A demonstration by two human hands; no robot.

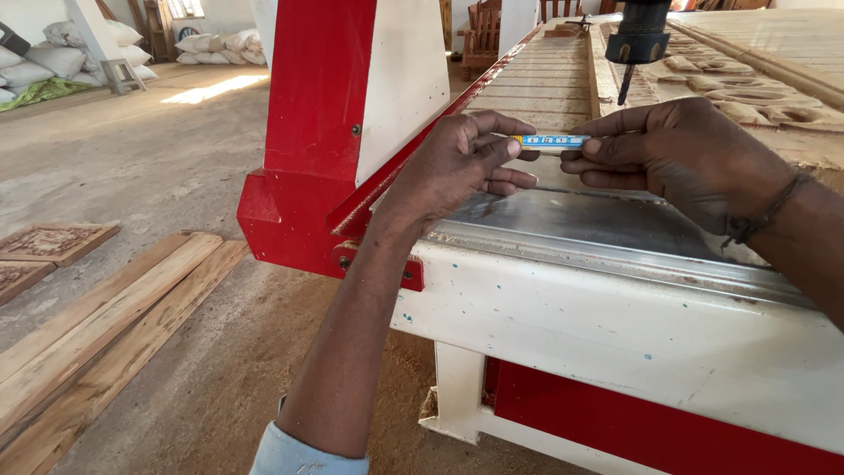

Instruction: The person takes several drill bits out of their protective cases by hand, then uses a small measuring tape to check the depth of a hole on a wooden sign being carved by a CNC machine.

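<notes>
My left hand [462, 163] and my right hand [681, 154] together hold a small slim tube [551, 141] with a blue and yellow label, level between their fingertips. The hands hover above the metal end of a white and red carving machine's bed [607, 299]. Just beyond the tube hangs the machine's black spindle with its thin bit [635, 48], above a wooden panel [747, 88] cut with relief shapes. A cord bracelet circles my right wrist.
The machine's red and white gantry leg [321, 132] stands left of my hands. Long wooden planks [97, 334] and carved panels [48, 242] lie on the dusty floor at the left. White sacks [220, 44] and wooden chairs [479, 31] sit far back.
</notes>
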